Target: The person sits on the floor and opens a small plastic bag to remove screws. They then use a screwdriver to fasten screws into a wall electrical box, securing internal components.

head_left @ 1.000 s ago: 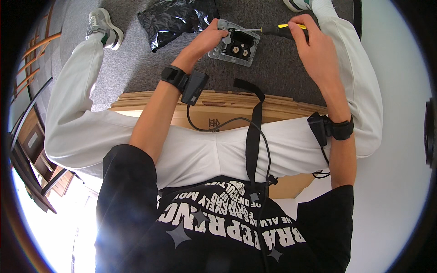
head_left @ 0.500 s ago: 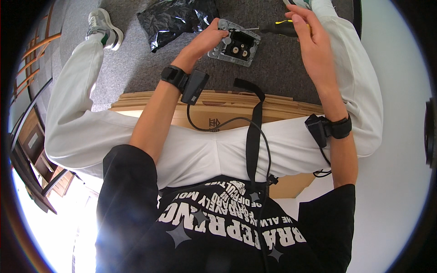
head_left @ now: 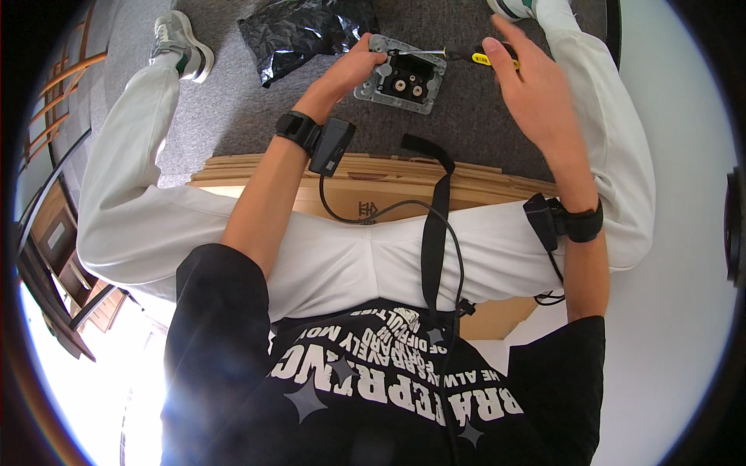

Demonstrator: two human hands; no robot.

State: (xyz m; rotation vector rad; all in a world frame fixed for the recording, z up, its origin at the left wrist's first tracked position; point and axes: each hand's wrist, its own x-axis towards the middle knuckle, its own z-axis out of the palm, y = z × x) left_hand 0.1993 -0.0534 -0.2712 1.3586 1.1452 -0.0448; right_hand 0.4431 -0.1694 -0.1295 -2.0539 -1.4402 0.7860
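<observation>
My left hand (head_left: 351, 71) grips the left edge of a grey rectangular frame with a black inner part (head_left: 399, 84), which has several round brass-coloured fittings. Its thumb presses on the frame's upper left. A screwdriver (head_left: 482, 59) with a black and yellow handle lies nearly level across the upper part of the frame, its shaft reaching in toward my left thumb. The handle's right end sits between the thumb and fingers of my right hand (head_left: 538, 93), whose index finger points up and away. Exactly where the tip touches is too small to tell.
A crumpled black plastic bag (head_left: 299, 35) lies on the grey carpet (head_left: 225, 124) left of the frame. Stacked flat cardboard (head_left: 497, 180) is under my thighs. A black strap (head_left: 437, 225) and a cable (head_left: 404, 203) hang across my lap. A white wall (head_left: 684, 233) stands to the right.
My right hand has turned about the screwdriver handle, and more of the handle's yellow part now faces up. The frame and my left hand have hardly moved.
</observation>
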